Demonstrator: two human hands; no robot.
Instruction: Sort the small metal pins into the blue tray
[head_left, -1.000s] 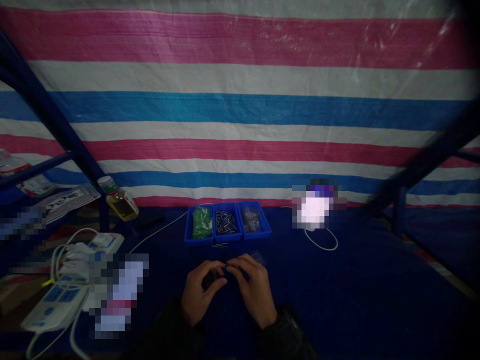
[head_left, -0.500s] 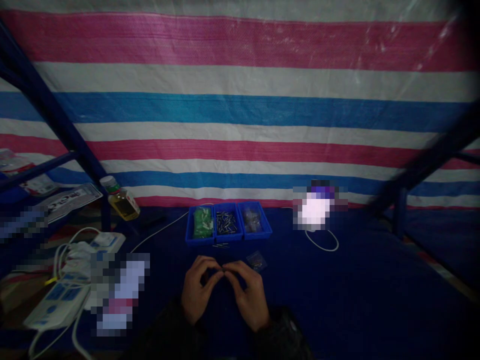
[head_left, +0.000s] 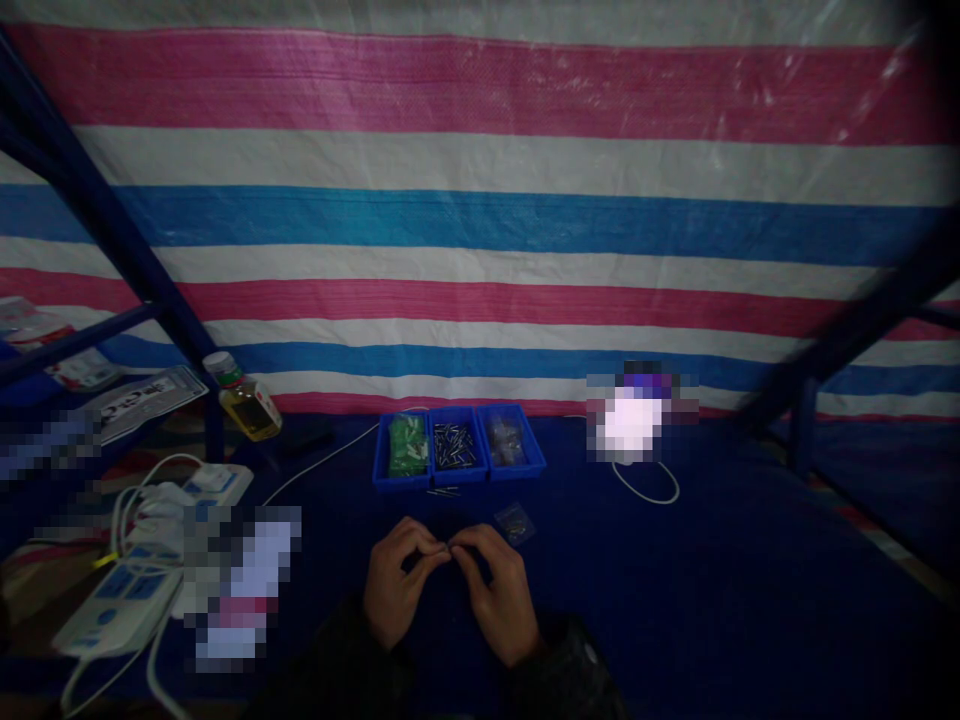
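My left hand (head_left: 400,585) and my right hand (head_left: 496,592) meet fingertip to fingertip above the dark blue surface. Both are closed in a pinch around something too small to make out. Just beyond them stand three blue bins in a row. Green packets fill the left bin (head_left: 380,482), thin metal pins the middle bin (head_left: 459,475), and small clear bags the right bin (head_left: 517,470). A few loose pins (head_left: 443,491) lie in front of the middle bin. To the right of my fingertips rests a small clear bag (head_left: 515,523) with tiny parts inside.
At the left are white power strips (head_left: 120,610) with tangled cables, a blurred-out panel (head_left: 251,585) and a bottle of yellow liquid (head_left: 251,405). A glowing blurred object (head_left: 631,420) with a white cable stands right. Blue frame bars (head_left: 142,265) and a striped sheet (head_left: 480,230) border the surface.
The left fingertips have closed more tightly together and dipped slightly. My right hand has barely moved, and the bins, pins and bag lie as before.
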